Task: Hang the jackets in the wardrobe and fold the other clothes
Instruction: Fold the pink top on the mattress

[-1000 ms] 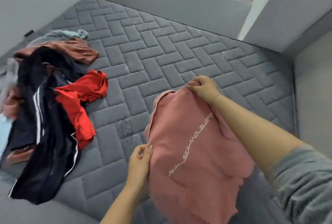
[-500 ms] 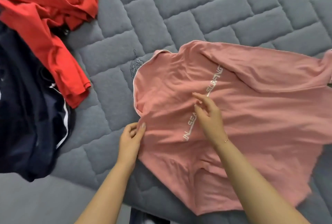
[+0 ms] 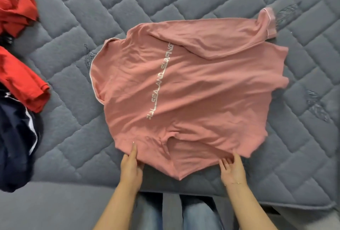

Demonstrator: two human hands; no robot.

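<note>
A pink shirt (image 3: 193,89) is lying spread out on the grey quilted mattress (image 3: 92,8), near its front edge, with a line of pale lettering running up its middle. One sleeve (image 3: 239,36) is lying folded across the far right part of the shirt, its cuff reaching onto the mattress.

The left hand (image 3: 131,167) is resting at the near left hem, fingers straight and lying on the cloth, its grip closed on nothing. The right hand (image 3: 232,170) is lying palm up at the near right hem, fingers relaxed and touching the edge; whether any cloth is pinched there I cannot tell.

At the far left, a red garment (image 3: 22,82) is lying bunched on the mattress, partly over a dark navy garment (image 3: 14,146) with white stripes.
</note>
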